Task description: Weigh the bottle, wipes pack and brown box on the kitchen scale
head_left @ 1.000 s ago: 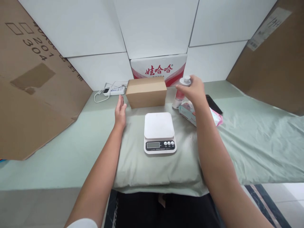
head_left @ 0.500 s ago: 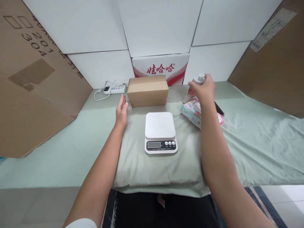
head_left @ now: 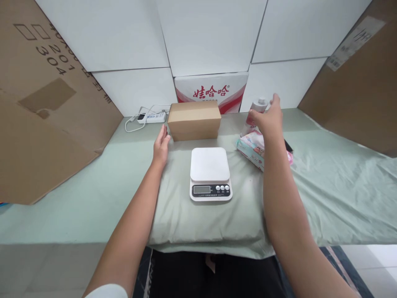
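My left hand (head_left: 161, 145) lies flat and open on the green cloth (head_left: 341, 186), its fingertips beside the left end of a closed brown cardboard box (head_left: 194, 120). My right hand (head_left: 269, 118) is raised at the back right with fingers spread, just right of a small white and pink bottle (head_left: 257, 106) that stands upright; the hand looks off the bottle. A white kitchen scale (head_left: 210, 163) with an empty platform sits between my arms. A soft pack of wipes (head_left: 252, 145) lies under my right wrist.
A red and white carton (head_left: 211, 89) leans on the white wall behind the box. A white power strip (head_left: 151, 117) with its cable lies at the back left. Large cardboard sheets lean at the left (head_left: 37, 103) and right (head_left: 356, 82). A dark phone (head_left: 288, 145) peeks out by the wipes.
My right hand carried the bottle to the right, from beside the box to behind the wipes pack, then spread its fingers. My left hand stayed by the box.
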`<act>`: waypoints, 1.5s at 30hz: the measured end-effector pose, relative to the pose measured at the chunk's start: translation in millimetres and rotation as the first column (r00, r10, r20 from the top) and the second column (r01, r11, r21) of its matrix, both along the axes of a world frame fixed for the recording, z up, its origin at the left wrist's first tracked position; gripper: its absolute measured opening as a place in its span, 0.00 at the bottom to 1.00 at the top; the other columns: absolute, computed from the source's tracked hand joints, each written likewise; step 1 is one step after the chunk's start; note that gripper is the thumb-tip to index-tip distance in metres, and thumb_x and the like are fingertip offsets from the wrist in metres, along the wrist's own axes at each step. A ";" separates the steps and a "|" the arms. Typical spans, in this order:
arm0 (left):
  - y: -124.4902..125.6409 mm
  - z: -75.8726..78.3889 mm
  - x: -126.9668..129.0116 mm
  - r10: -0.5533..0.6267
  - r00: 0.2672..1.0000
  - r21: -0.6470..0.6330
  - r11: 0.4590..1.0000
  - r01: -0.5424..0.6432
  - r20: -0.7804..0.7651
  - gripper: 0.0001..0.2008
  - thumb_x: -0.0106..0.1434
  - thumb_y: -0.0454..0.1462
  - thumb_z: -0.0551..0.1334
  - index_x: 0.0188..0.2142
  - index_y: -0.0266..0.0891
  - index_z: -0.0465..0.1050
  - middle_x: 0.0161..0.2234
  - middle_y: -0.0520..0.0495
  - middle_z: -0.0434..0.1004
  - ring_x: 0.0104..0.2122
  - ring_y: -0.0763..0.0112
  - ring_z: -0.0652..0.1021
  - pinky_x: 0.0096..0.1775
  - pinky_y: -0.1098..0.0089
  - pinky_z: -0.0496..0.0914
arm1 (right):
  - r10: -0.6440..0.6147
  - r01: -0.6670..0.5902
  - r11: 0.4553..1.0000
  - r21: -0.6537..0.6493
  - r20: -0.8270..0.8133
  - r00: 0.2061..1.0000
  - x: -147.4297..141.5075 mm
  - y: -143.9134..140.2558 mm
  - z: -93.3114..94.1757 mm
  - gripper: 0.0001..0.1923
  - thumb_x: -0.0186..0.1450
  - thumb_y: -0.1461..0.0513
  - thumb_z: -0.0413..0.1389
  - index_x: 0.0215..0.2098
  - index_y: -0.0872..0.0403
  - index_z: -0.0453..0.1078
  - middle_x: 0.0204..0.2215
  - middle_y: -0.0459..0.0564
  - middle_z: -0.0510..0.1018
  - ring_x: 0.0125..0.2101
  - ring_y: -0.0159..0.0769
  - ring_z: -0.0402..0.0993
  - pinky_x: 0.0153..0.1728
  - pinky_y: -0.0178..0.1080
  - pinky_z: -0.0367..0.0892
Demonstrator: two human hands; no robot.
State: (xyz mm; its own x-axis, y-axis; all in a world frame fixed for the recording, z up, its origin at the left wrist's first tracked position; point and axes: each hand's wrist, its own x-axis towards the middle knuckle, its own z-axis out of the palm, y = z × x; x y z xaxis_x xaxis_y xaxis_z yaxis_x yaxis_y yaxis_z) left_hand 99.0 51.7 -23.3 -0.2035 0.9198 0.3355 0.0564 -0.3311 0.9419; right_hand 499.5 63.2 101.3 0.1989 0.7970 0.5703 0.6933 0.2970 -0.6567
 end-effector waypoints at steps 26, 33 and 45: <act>7.7 -2.9 -6.5 -0.013 0.998 -0.063 0.998 0.017 0.062 0.44 0.67 0.58 0.66 0.76 0.47 0.61 0.79 0.43 0.55 0.78 0.50 0.58 0.77 0.54 0.52 | -0.067 0.070 0.997 -0.038 0.093 0.993 0.9 -117.1 21.3 0.13 0.68 0.51 0.61 0.44 0.49 0.81 0.37 0.57 0.87 0.41 0.51 0.86 0.51 0.56 0.78; 4.8 -1.8 -4.9 -0.001 0.996 -0.047 0.999 0.005 0.085 0.43 0.66 0.57 0.67 0.75 0.46 0.63 0.78 0.42 0.56 0.77 0.50 0.59 0.76 0.53 0.53 | 0.032 0.123 0.926 -0.357 0.399 0.916 53.4 -137.7 -57.1 0.54 0.56 0.40 0.65 0.74 0.54 0.60 0.68 0.70 0.70 0.68 0.73 0.66 0.65 0.70 0.66; 3.7 0.6 -4.5 0.022 0.994 -0.050 0.999 -0.017 0.108 0.45 0.64 0.56 0.67 0.75 0.40 0.63 0.78 0.37 0.57 0.77 0.51 0.61 0.76 0.54 0.56 | -0.079 0.129 0.967 -0.220 0.223 0.972 53.4 -135.7 -82.0 0.53 0.54 0.42 0.66 0.71 0.58 0.63 0.63 0.71 0.72 0.66 0.67 0.68 0.66 0.66 0.66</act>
